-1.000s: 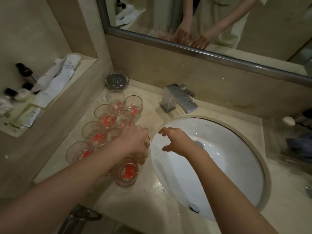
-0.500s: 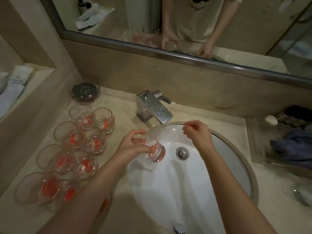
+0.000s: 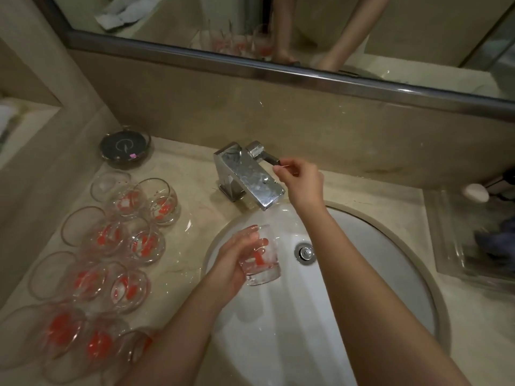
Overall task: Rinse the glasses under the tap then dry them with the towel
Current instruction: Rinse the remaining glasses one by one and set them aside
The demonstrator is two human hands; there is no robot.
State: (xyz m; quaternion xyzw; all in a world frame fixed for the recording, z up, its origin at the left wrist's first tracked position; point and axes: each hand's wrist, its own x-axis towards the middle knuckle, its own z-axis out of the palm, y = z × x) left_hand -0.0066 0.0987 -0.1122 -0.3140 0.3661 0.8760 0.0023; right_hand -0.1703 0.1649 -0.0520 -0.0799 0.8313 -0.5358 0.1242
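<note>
While the left hand grips a glass over the sink, just below the tap, the right hand's fingers seemingly pinch its lever. Other glasses crowd the surface left of the sink's rim.

Beige stone counter, wall mirror, dim, perhaps warm, light.

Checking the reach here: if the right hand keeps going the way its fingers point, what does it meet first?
The right hand points its fingertips up-left at the tap's lever handle. They look at or almost on its tip, so the handle comes first; depth is unclear from one view.
</note>
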